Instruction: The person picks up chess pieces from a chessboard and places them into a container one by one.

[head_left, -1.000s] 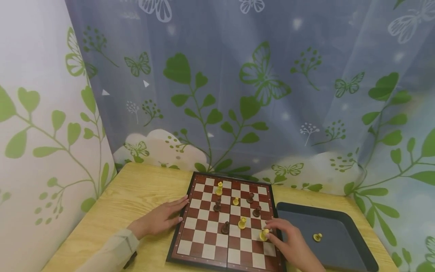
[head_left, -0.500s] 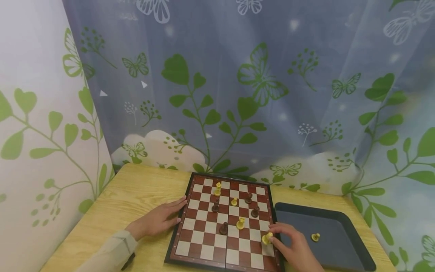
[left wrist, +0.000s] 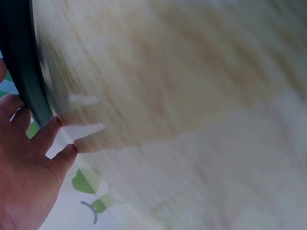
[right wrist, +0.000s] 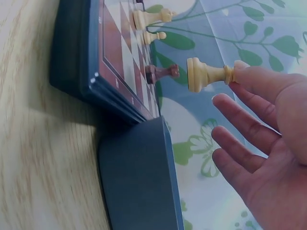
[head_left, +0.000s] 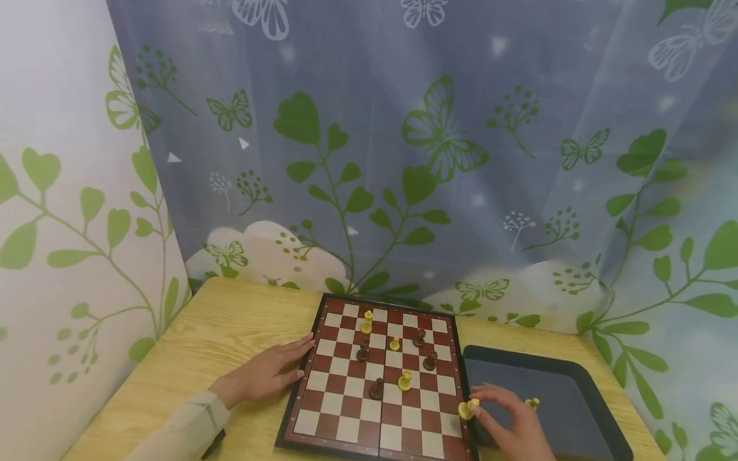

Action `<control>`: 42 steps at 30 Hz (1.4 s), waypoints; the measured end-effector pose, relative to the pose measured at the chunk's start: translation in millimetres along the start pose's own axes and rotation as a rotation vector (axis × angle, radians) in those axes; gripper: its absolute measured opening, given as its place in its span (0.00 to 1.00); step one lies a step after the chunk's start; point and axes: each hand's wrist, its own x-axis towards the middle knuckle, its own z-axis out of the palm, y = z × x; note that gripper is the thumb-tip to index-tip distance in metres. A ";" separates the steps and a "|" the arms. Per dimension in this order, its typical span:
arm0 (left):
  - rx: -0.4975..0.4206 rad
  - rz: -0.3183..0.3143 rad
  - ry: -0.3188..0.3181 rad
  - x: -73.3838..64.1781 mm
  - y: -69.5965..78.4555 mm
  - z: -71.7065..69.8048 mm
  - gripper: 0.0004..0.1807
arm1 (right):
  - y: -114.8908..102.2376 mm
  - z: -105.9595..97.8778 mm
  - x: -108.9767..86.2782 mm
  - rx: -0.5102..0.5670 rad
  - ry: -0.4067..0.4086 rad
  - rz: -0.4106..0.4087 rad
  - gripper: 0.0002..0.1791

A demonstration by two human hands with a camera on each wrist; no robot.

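My right hand (head_left: 513, 419) pinches a pale yellow chess piece (right wrist: 206, 75) by its top, between thumb and fingertips. The piece hangs above the board's right edge, its base toward the board and its head hidden by the fingers. The other fingers are spread apart in the right wrist view. My left hand (head_left: 265, 371) lies flat on the table, fingertips at the left edge of the chessboard (head_left: 331, 404). Standing on the board are several dark chess pieces (head_left: 376, 388) and three yellow ones, among them a yellow piece (head_left: 405, 380) near the middle.
Right of the board, against its edge, is a dark tray (head_left: 576, 397) with a small yellow chess piece (head_left: 532, 403) in it. A patterned curtain (head_left: 369, 160) hangs behind the wooden table (head_left: 248, 314).
The right hand has lifted the yellow chess piece off the board's right side and carried it rightward to the edge. The left hand has stayed in place.
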 end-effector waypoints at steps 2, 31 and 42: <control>0.004 0.002 0.000 -0.2 -0.8 0.4 0.33 | 2.1 -1.4 -2.5 -0.021 0.021 -0.014 0.09; -0.001 0.021 0.017 -1.4 0.9 -2.9 0.32 | 35.4 -6.6 -18.7 -0.040 0.309 0.066 0.08; -0.010 -0.022 -0.016 -1.9 0.0 1.5 0.34 | 40.1 -7.6 -19.1 -0.009 0.285 0.225 0.10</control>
